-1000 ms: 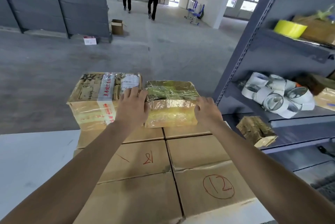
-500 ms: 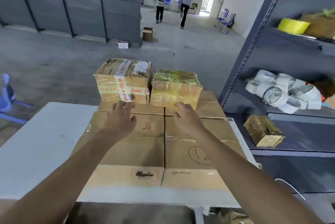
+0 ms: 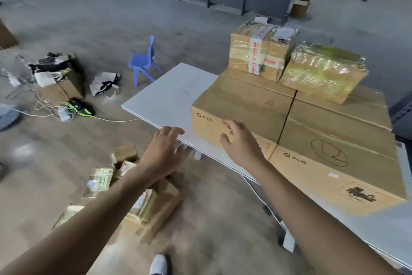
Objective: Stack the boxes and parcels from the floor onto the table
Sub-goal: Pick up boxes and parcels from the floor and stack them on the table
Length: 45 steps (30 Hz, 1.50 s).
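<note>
On the white table (image 3: 169,94) lie two large brown PICO cartons: the left carton (image 3: 243,105) and the right carton (image 3: 338,136) marked 12. A taped parcel (image 3: 258,52) and a film-wrapped parcel (image 3: 321,72) sit on top of them at the far end. A pile of several small parcels (image 3: 142,203) lies on the floor to the left of the table, partly hidden by my left arm. My left hand (image 3: 165,154) hangs empty with relaxed fingers above that pile. My right hand (image 3: 240,141) is empty too, spread in front of the left carton's near corner.
A blue child's chair (image 3: 145,62) stands beyond the table's left end. Bags, an open box (image 3: 60,76) and loose cables (image 3: 66,112) litter the floor at left. Grey partitions and a small box (image 3: 299,7) stand behind, with two people's legs at top right. My shoe (image 3: 159,263) is below.
Both hands have let go of the film-wrapped parcel and drawn back toward me. The view has swung left and down, bringing the floor pile into sight.
</note>
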Each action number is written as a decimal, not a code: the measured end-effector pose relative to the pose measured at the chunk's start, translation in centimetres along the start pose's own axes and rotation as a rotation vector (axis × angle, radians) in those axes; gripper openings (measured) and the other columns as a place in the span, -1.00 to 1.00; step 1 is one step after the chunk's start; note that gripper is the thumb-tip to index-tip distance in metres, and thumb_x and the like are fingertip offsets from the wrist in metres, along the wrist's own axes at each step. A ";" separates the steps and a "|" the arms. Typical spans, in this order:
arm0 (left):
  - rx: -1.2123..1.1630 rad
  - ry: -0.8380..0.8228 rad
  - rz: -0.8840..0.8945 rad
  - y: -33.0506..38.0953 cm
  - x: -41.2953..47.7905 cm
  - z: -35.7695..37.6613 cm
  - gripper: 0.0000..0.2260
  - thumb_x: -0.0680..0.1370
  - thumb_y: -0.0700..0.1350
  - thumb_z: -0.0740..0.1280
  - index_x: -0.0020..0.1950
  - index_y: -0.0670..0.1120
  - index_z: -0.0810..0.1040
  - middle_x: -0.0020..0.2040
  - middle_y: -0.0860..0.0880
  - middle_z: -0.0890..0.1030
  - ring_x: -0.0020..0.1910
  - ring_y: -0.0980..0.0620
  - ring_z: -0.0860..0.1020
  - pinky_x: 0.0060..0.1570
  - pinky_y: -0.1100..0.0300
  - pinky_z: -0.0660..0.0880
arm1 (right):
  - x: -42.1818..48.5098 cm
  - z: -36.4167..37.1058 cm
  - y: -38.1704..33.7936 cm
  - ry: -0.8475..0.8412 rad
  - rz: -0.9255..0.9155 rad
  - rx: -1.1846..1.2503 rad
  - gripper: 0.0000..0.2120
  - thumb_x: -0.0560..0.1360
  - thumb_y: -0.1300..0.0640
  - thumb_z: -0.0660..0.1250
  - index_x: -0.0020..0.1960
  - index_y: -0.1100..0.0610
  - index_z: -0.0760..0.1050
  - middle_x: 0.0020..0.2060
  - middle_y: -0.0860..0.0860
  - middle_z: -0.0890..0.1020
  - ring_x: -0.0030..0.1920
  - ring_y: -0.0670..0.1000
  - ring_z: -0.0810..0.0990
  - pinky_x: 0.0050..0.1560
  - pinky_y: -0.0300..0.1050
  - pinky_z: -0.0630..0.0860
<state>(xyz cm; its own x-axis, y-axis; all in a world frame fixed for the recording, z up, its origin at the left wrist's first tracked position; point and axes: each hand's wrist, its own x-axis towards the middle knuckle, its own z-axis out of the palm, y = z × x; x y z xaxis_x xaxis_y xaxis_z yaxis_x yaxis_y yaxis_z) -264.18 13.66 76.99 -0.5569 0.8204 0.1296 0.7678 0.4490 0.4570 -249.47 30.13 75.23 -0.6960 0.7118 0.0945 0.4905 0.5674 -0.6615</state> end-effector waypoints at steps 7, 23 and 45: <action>0.061 0.058 -0.192 -9.4 -7.7 -4.3 -0.65 0.51 -0.18 0.32 0.29 -0.12 0.47 0.22 -0.18 0.46 0.22 -0.24 0.40 0.21 -0.01 0.34 | -1.4 9.0 -6.2 -0.183 -0.116 -0.016 -0.62 0.55 0.01 0.24 0.36 -0.07 0.36 0.20 0.00 0.45 0.07 0.03 0.53 -0.05 -0.15 0.34; 0.006 0.054 -0.566 -38.8 -25.5 -16.1 -0.61 0.53 -0.11 0.31 0.36 -0.10 0.40 0.29 -0.21 0.41 0.31 -0.25 0.35 0.28 -0.02 0.30 | -8.7 34.2 -30.8 -0.537 -0.251 -0.238 -0.52 0.57 -0.07 0.21 0.46 -0.11 0.22 0.33 0.04 0.37 0.17 0.11 0.49 0.01 0.02 0.47; -0.026 -0.228 -0.797 -59.0 -20.6 -13.9 -0.63 0.54 -0.10 0.28 0.35 -0.08 0.39 0.30 -0.17 0.42 0.29 -0.21 0.37 0.26 0.04 0.28 | 1.6 55.9 -32.6 -0.852 -0.027 -0.248 -0.53 0.59 -0.07 0.15 0.48 -0.05 0.19 0.31 0.07 0.37 -0.03 0.07 0.48 -0.17 -0.06 0.38</action>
<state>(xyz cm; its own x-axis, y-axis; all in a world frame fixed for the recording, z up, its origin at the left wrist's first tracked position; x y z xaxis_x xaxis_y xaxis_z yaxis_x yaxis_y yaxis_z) -302.43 -34.69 59.62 -0.8508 0.3128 -0.4222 0.1614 0.9202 0.3566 -295.90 -10.39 55.36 -0.8146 0.2032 -0.5433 0.4990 0.7231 -0.4777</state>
